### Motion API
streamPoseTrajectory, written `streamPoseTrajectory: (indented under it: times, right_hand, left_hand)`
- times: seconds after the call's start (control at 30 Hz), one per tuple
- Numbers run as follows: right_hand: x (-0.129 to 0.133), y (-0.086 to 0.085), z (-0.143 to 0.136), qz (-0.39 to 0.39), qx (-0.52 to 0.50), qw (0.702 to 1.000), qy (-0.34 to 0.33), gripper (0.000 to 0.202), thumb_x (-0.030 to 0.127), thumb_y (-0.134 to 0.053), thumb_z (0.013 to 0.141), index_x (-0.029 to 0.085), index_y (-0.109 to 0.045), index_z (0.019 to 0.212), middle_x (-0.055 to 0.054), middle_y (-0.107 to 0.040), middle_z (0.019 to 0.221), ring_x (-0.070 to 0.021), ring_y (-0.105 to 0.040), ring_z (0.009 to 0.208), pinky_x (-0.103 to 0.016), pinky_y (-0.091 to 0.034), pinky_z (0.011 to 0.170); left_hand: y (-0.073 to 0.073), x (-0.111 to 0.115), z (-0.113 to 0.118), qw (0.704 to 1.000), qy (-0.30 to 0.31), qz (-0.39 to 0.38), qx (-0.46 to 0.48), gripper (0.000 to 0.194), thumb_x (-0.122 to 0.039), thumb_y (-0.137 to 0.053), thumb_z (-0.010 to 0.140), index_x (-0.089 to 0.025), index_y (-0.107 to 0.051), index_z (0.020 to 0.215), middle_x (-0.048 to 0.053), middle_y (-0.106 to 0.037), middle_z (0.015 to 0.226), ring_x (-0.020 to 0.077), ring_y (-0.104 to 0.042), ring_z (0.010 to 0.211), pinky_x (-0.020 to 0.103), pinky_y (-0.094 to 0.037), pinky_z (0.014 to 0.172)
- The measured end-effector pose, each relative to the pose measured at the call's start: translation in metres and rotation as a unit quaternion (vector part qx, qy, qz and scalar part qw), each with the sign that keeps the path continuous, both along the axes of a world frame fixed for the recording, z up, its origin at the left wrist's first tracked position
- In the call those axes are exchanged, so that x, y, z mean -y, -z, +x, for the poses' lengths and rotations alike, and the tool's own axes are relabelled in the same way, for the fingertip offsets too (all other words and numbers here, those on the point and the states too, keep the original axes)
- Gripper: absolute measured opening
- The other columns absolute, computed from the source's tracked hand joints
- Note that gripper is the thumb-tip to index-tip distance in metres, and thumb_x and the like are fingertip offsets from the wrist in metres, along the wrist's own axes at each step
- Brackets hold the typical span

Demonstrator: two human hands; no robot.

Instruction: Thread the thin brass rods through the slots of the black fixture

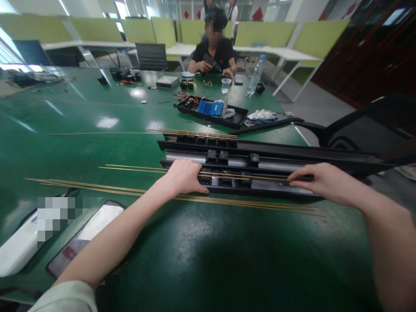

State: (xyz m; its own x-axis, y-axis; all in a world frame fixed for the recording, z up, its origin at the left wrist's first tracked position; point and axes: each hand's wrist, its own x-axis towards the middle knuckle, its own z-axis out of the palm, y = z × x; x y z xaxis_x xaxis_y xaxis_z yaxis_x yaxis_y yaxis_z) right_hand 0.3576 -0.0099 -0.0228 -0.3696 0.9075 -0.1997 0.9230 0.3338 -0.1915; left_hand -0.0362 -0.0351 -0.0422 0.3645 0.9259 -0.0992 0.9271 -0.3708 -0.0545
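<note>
My left hand (183,177) is wrapped over the left end of the nearest long black channel (273,190), thumb on its near side. Between finger and thumb, my right hand (320,180) pinches the right end of a thin brass rod (260,177). That rod runs leftward over small black blocks (246,178) in the channel and past my left hand. Two more black channels lie parallel behind; the middle one (286,164) carries several blocks (254,158), and the far one (286,151) has rods across its blocks. Several loose brass rods (247,203) lie on the table in front.
A phone (61,260) and a white object (19,247) lie at the left on the green table (211,260). Behind the channels are a black tray (235,116), gloves (261,117) and a water bottle (256,76). Across the table a person (212,50) holds a power drill (212,63).
</note>
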Motion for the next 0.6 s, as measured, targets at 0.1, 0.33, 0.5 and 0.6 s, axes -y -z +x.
streamPoseTrajectory:
  times: [0.1, 0.33, 0.5, 0.6]
  right_hand:
    - [-0.003, -0.001, 0.014, -0.018, 0.011, 0.999, 0.028, 0.032, 0.048, -0.06, 0.082, 0.027, -0.08, 0.094, -0.005, -0.078, 0.099, -0.0294, -0.07, 0.092, -0.041, -0.051, 0.084]
    - [-0.011, 0.002, 0.037, -0.068, 0.018, 0.997, 0.036, 0.032, 0.048, -0.062, 0.08, 0.026, -0.079, 0.096, -0.004, -0.078, 0.098, -0.0282, -0.07, 0.09, -0.039, -0.051, 0.084]
    - [-0.014, 0.004, 0.049, -0.083, 0.019, 0.995, 0.054, 0.033, 0.049, -0.062, 0.079, 0.025, -0.079, 0.092, -0.005, -0.078, 0.099, -0.0296, -0.069, 0.094, -0.039, -0.05, 0.087]
    - [-0.016, 0.005, 0.059, -0.099, 0.013, 0.993, 0.061, 0.034, 0.051, -0.062, 0.077, 0.025, -0.079, 0.091, -0.005, -0.078, 0.098, -0.0302, -0.069, 0.095, -0.04, -0.05, 0.09]
  left_hand:
    - [0.0, 0.0, 0.0, 1.0, 0.001, 0.002, 0.0, 0.071, -0.077, -0.065, 0.061, -0.016, -0.072, 0.096, 0.014, -0.076, 0.097, 0.0345, -0.071, 0.09, 0.039, -0.051, 0.075]
    - [0.001, -0.001, 0.0, 1.0, -0.001, 0.001, -0.008, 0.071, -0.078, -0.064, 0.062, -0.016, -0.072, 0.095, 0.014, -0.076, 0.098, 0.0334, -0.071, 0.09, 0.039, -0.051, 0.075]
    - [0.002, 0.0, -0.002, 1.0, 0.003, 0.006, -0.005, 0.071, -0.079, -0.064, 0.061, -0.017, -0.071, 0.095, 0.014, -0.076, 0.096, 0.033, -0.071, 0.089, 0.038, -0.051, 0.074]
    - [0.003, 0.0, -0.002, 1.0, 0.008, 0.013, 0.002, 0.071, -0.078, -0.065, 0.061, -0.016, -0.071, 0.095, 0.014, -0.076, 0.096, 0.0339, -0.071, 0.089, 0.038, -0.051, 0.073]
